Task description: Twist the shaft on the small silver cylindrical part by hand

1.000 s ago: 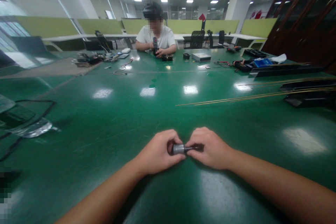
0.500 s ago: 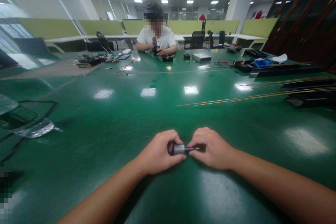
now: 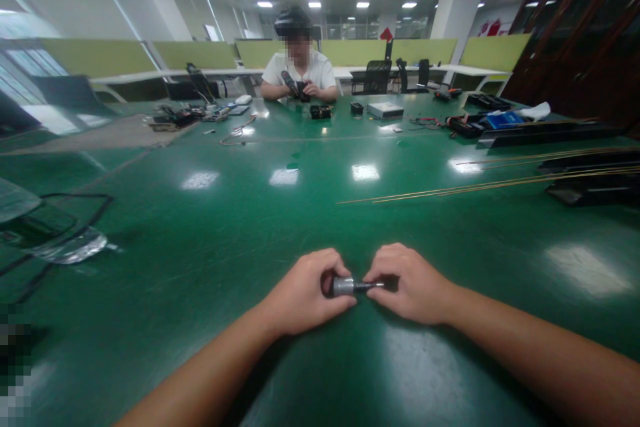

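Low in the middle of the head view, my left hand [image 3: 307, 292] is closed around a small grey cylinder [image 3: 343, 286], gripping it between thumb and fingers. From the cylinder's right end a thin dark shaft [image 3: 361, 287] sticks out sideways, with a bright narrow tip. My right hand [image 3: 406, 283] is closed too, its thumb and forefinger pinching this shaft near its outer part. Its other fingers curl behind. What kind of tool or part it is, I cannot make out. Both hands rest on or just above the green tabletop [image 3: 240, 227].
Thin brass-coloured rods [image 3: 440, 190] reach in from the right beside black metal profiles [image 3: 580, 187]. A clear plastic container [image 3: 75, 243] lies at left. Across the table a person in a white shirt [image 3: 320, 70] handles a dark tool. Behind the rods sits a blue package [image 3: 501, 120].
My right hand has slid slightly right along the shaft, baring more of it. My left hand keeps its grip. The person opposite has tilted the dark tool and lifted their hands off a black part.
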Demonstrator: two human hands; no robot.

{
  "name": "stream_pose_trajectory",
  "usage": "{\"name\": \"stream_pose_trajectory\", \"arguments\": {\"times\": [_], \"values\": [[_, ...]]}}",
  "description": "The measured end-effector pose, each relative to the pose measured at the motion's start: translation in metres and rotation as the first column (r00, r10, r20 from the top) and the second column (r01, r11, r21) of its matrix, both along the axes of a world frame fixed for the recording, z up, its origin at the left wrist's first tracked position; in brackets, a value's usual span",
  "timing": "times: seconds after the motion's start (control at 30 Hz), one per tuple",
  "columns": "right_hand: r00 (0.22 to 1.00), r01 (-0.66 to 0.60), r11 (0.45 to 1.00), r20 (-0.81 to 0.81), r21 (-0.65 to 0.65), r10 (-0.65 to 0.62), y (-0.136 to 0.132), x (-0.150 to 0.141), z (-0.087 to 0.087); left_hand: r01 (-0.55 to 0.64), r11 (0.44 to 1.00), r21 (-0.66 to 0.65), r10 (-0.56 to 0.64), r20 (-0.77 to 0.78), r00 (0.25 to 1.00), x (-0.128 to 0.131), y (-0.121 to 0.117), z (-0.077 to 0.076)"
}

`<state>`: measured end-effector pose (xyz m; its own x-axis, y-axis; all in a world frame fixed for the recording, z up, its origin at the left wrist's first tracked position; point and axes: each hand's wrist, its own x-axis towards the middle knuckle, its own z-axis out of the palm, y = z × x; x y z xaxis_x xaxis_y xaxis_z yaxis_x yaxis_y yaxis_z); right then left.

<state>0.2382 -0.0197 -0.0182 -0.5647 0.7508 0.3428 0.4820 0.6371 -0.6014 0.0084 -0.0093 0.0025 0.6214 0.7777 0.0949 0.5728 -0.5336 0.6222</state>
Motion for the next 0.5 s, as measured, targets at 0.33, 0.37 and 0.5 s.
{"name": "stream_pose_trajectory", "arguments": {"times": [0.33,0.37,0.5], "values": [[0.998,0.017,1.0,0.055,-0.007,-0.016,0.0,0.0054,0.0046,-0.009,1.0,-0.008,0.009,-0.016,1.0,-0.0011,0.0001,-0.0005],[0.998,0.016,1.0,0.057,-0.008,-0.015,0.0,0.006,0.0052,-0.009,1.0,-0.009,0.009,-0.015,1.0,-0.0011,0.0,-0.0005],[0.998,0.017,1.0,0.066,-0.011,-0.016,-0.0001,0.0078,0.007,-0.008,1.0,-0.021,0.008,-0.013,1.0,-0.0012,-0.0005,-0.0003]]}}
